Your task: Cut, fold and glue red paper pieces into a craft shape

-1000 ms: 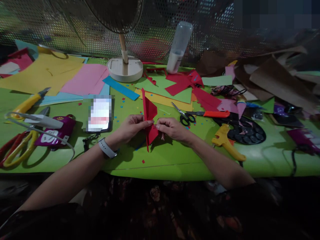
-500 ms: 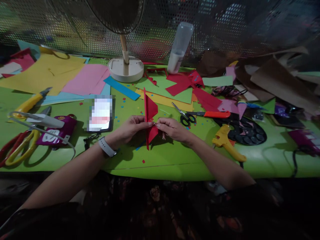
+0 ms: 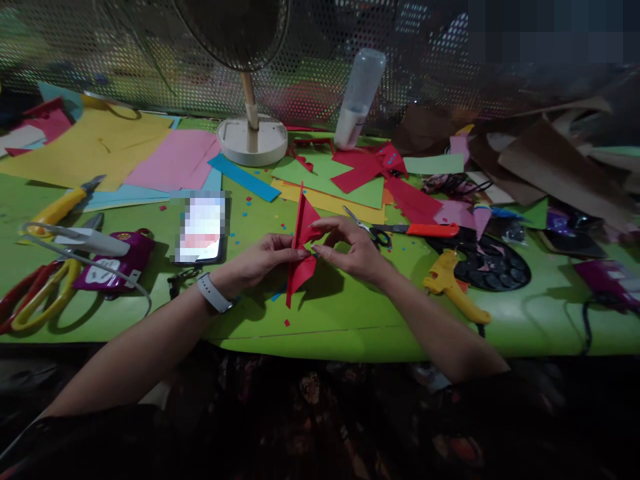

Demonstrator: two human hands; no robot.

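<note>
A folded red paper piece stands on edge above the green table, near its middle. My left hand pinches it from the left, and a white watch sits on that wrist. From the right, my right hand pinches the same red paper with thumb and forefinger, the other fingers curled over it. Both hands meet at the fold.
A phone lies left of my hands. Black-handled scissors, an orange cutter and a yellow glue gun lie to the right. Red and yellow scissors lie far left. A fan base, a bottle and coloured paper sheets fill the back.
The red paper has tilted so its top leans right. My right hand has lifted and moved up a little along the fold; my left hand stayed about where it was.
</note>
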